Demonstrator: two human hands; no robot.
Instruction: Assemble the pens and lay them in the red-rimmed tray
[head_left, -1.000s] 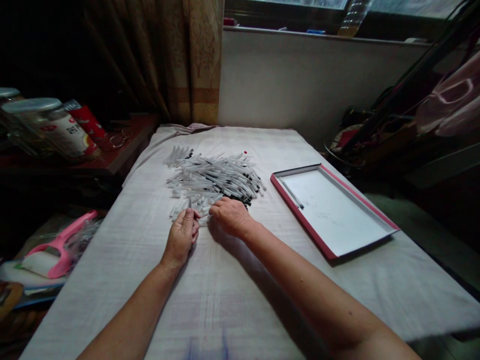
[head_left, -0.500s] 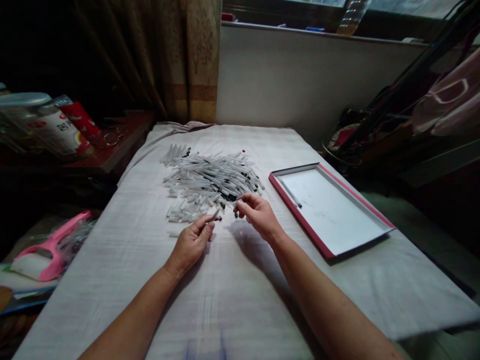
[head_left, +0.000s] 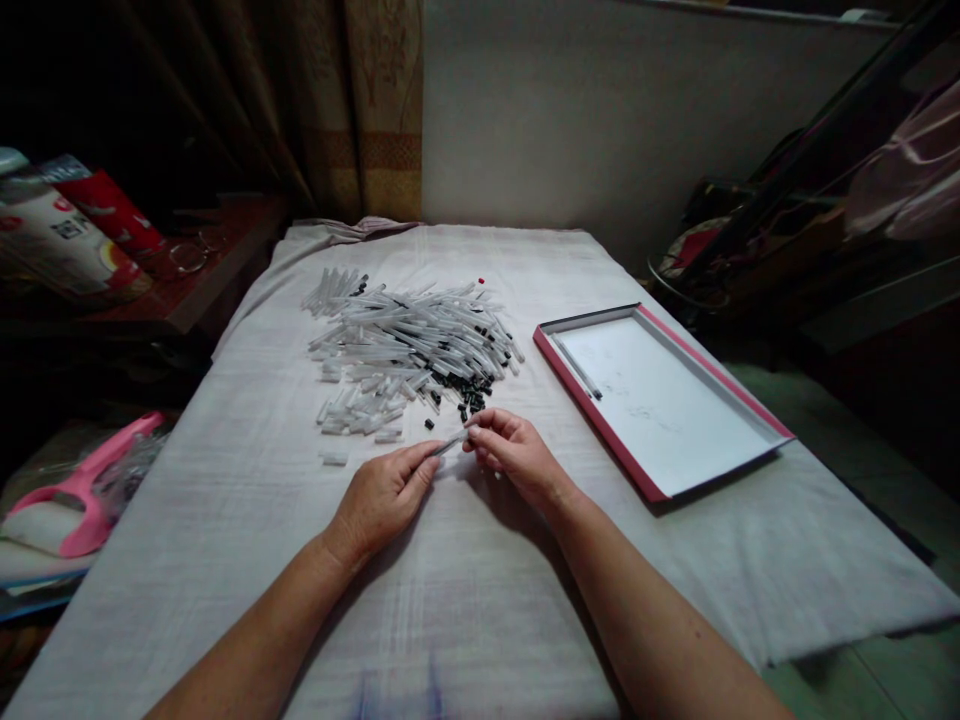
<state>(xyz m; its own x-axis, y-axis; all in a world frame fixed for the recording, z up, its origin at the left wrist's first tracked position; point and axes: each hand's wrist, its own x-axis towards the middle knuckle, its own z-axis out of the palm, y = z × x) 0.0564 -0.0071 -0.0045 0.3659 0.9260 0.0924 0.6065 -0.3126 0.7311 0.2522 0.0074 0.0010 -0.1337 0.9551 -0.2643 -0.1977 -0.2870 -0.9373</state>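
My left hand (head_left: 385, 500) is closed round a slim pen (head_left: 450, 443), which points to the upper right between my hands. The fingertips of my right hand (head_left: 519, 458) pinch the pen's far end; whether a small part is also between them is hidden. Just beyond lies a big heap of clear pen barrels (head_left: 397, 325), some with dark tips. Small black plugs (head_left: 469, 392) are scattered at its near right side, with one loose black plug (head_left: 429, 424) closer to my left hand. Short clear caps (head_left: 360, 410) form a pile at the near left.
On the right lies a shallow red-edged box lid (head_left: 600, 428) with a pen or two (head_left: 576, 365) along its left side. A white cloth (head_left: 247, 530) covers the table. Pink-handled scissors or a similar pink tool (head_left: 90, 490) and a jar (head_left: 67, 240) are off to the left.
My hands have come together, and the right fingers now meet the pen's end. The view has tilted down, showing more black plugs in front of the heap.
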